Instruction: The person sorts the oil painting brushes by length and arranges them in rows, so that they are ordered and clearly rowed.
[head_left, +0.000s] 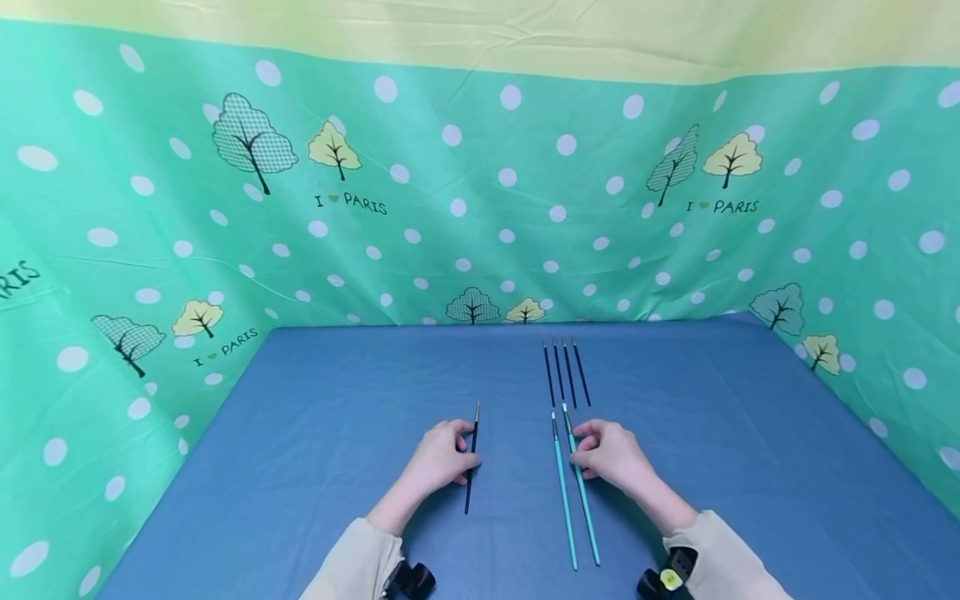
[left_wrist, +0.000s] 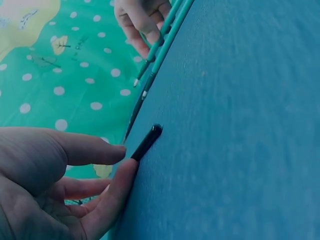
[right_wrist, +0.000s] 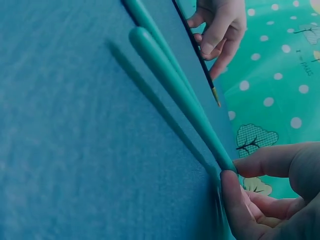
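Note:
In the head view my left hand (head_left: 444, 454) pinches a thin black paintbrush (head_left: 468, 496) between thumb and fingers. Its tip points away from me, and its handle end lies at the table surface in the left wrist view. My right hand (head_left: 611, 454) pinches a teal paintbrush (head_left: 587, 508) near its upper part. The right wrist view shows this teal handle (right_wrist: 175, 90) raised, its shadow apart from it on the cloth. Just left of it lies a second teal paintbrush (head_left: 565, 500), roughly parallel.
Several thin black paintbrushes (head_left: 559, 375) lie side by side beyond the teal ones, tips pointing away. A blue cloth (head_left: 337, 400) covers the table. A green dotted curtain (head_left: 420, 242) with tree prints stands behind and along both sides.

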